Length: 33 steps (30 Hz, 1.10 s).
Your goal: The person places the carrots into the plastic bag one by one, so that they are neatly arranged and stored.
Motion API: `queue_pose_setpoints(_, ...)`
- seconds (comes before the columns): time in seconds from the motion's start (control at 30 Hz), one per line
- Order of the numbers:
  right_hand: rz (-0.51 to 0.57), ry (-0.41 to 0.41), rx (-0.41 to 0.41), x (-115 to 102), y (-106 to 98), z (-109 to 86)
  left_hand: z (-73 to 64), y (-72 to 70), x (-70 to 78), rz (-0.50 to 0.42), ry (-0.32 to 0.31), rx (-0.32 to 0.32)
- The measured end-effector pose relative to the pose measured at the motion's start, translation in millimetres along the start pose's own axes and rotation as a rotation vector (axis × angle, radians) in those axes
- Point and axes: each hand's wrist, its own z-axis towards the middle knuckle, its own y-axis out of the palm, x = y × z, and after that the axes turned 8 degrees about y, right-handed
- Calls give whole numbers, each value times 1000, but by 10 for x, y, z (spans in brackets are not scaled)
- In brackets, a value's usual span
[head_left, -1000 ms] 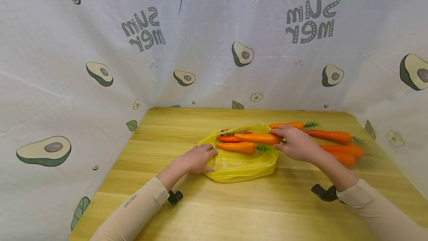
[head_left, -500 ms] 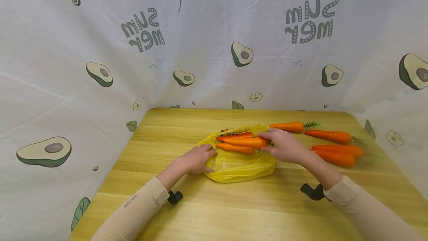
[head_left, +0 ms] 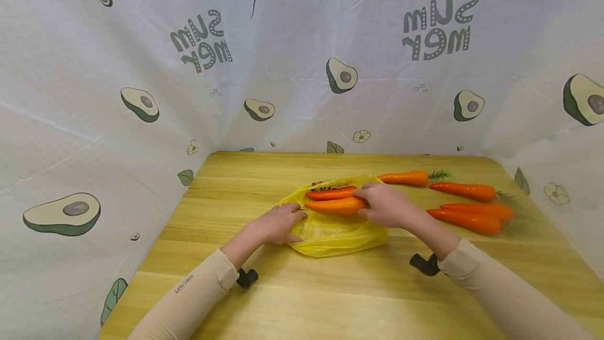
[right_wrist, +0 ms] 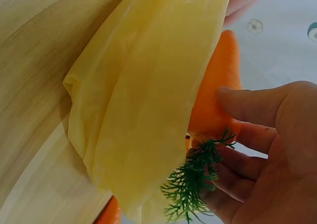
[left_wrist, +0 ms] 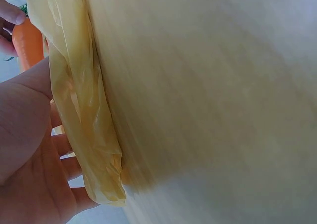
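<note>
A thin yellow plastic bag (head_left: 330, 232) lies on the wooden table with its mouth spread. My left hand (head_left: 278, 223) is at the bag's left end, fingers and thumb spread apart; in the left wrist view their tips go behind the plastic. My right hand (head_left: 389, 206) grips an orange carrot (head_left: 336, 205) by its thick end over the bag mouth, thumb on one side and fingers on the other. Its green top (right_wrist: 195, 179) hangs beside the fingers in the right wrist view. A redder carrot (head_left: 330, 193) lies just behind it in the bag.
Several more carrots lie to the right: one carrot (head_left: 405, 178) behind the bag's right edge, another carrot (head_left: 464, 191) farther right, and two side by side, the front carrot (head_left: 467, 221) nearest. A white printed curtain (head_left: 302, 114) stands around the wooden table (head_left: 311, 298).
My right hand has moved left and slightly down with its carrot, which now covers the orange one lying in the bag. The left hand stays where it was.
</note>
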Motion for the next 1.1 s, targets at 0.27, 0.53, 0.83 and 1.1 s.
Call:
queue_pose_setpoints(0.27,-33,7,-11,-38,71,37,5,-13,7,3,0,5)
queue_pose_setpoints(0.53,-73,-3,-27,-71,159,44,-5,-32,21,0,-6,-6)
queue_pose_setpoints(0.83,-79,10,-21,-74,238,31,0,-12,13,10,-11,-9)
queue_pose_setpoints(1.1,-61,26,1,-63,300,56,8,-8,14,8,-12,-14)
